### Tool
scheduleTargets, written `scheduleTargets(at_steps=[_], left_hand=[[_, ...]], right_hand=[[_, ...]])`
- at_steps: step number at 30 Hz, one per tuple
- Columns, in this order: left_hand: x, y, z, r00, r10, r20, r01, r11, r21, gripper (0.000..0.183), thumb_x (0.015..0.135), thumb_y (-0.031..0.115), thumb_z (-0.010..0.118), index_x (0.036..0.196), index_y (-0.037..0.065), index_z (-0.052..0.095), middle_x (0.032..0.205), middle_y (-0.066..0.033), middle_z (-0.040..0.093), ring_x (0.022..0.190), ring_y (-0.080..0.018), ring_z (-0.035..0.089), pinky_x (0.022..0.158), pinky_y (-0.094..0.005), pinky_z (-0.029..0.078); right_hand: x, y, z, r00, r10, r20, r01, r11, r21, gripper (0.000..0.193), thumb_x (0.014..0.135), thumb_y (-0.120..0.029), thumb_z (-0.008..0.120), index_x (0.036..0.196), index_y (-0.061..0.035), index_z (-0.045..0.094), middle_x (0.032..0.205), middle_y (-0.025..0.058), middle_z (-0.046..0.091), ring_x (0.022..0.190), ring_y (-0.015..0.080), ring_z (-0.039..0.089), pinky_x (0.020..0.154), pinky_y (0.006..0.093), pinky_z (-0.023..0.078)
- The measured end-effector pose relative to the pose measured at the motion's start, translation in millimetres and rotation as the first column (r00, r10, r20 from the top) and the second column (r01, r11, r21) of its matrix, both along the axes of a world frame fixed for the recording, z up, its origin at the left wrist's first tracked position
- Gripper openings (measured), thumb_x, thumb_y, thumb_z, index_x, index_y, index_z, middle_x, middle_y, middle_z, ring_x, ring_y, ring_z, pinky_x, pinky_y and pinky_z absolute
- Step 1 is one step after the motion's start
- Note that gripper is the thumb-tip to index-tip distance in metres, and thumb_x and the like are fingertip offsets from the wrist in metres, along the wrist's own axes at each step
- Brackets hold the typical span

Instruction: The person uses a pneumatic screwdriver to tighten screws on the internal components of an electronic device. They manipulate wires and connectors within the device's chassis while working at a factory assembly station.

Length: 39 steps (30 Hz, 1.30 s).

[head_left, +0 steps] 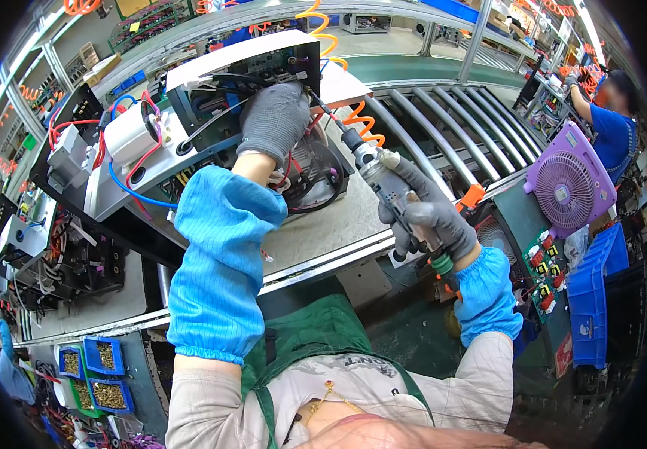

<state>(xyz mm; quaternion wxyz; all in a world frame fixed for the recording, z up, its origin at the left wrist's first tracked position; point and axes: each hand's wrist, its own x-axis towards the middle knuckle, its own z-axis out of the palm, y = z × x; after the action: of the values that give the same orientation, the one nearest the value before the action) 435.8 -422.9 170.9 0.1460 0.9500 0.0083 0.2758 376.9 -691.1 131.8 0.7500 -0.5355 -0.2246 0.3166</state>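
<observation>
My right hand (439,217), in a grey glove, is wrapped round an air screwdriver (374,168). The tool's long bit points up and left into an electrical unit (245,56) with a white panel, a dark metal frame, circuit boards and cables. My left hand (277,112), also gloved in grey, reaches inside that unit, close to the tip of the bit. Its fingertips are hidden among the frame and wires, so I cannot see what they touch. Below it, a wound coil-like part (312,176) with black and red cables sits at the unit's lower side.
A white cylinder (130,138) with red and blue wires is at left, among similar units. Metal rollers (443,135) run to the right. A purple fan (569,179), circuit boards (542,273) and a blue crate (589,299) stand right. Blue screw trays (111,395) lie lower left. A co-worker (611,127) is at far right.
</observation>
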Motion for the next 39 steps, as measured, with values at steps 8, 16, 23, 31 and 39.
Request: scheduleTargets(at_steps=[8,16,23,31,39], left_hand=[[-17.4,-13.0,11.5,0.979,0.105,-0.174,-0.077,0.984,0.158,0.032,0.087,0.027,0.051,0.092,0.001,0.069,0.093,-0.0209,0.067,0.083,-0.0323,0.067,0.076,-0.0398,0.054],[-15.1,-1.2,-1.0,0.970,-0.063,-0.236,0.054,0.998,-0.043,0.040,0.084,0.033,0.051,0.095,-0.005,0.060,0.091,-0.0277,0.064,0.089,-0.0404,0.062,0.081,-0.0452,0.048],[-11.1,4.7,-20.8,0.981,-0.144,-0.127,0.126,0.982,-0.143,0.041,0.081,0.031,0.055,0.102,-0.004,0.053,0.082,-0.0257,0.064,0.079,-0.0383,0.064,0.072,-0.0450,0.049],[-9.3,18.3,-14.2,0.942,-0.235,-0.241,0.160,0.942,-0.295,0.048,0.079,0.035,0.053,0.099,-0.007,0.058,0.090,-0.0269,0.064,0.084,-0.0374,0.064,0.078,-0.0420,0.050],[-13.1,20.4,1.3,0.846,-0.442,-0.298,0.221,0.799,-0.559,0.042,0.081,0.031,0.057,0.099,-0.007,0.059,0.076,-0.0130,0.067,0.062,-0.0186,0.063,0.058,-0.0306,0.049]], right_hand=[[5.8,21.7,24.3,0.986,-0.026,0.165,0.037,0.997,-0.064,0.071,0.073,-0.009,0.059,0.141,-0.0117,0.039,0.134,0.0104,0.047,0.068,0.0108,0.058,0.052,0.0237,0.052],[7.6,28.4,31.6,0.979,-0.004,0.204,0.056,0.967,-0.250,0.073,0.069,-0.012,0.062,0.139,-0.0088,0.042,0.122,0.0102,0.054,0.068,0.0127,0.059,0.060,0.0261,0.052],[3.4,33.1,42.0,0.893,-0.001,0.450,0.188,0.910,-0.370,0.071,0.068,-0.014,0.064,0.137,-0.0119,0.046,0.096,0.0074,0.060,0.064,0.0097,0.058,0.051,0.0236,0.051],[-5.1,38.2,57.3,0.992,-0.005,0.127,0.027,0.985,-0.172,0.064,0.079,-0.017,0.061,0.139,-0.0078,0.041,0.097,0.0084,0.057,0.062,0.0111,0.061,0.049,0.0225,0.052],[-4.0,42.0,59.6,0.986,-0.010,0.169,0.046,0.976,-0.211,0.058,0.085,-0.021,0.062,0.139,-0.0098,0.043,0.094,0.0066,0.059,0.055,0.0108,0.058,0.045,0.0235,0.051]])
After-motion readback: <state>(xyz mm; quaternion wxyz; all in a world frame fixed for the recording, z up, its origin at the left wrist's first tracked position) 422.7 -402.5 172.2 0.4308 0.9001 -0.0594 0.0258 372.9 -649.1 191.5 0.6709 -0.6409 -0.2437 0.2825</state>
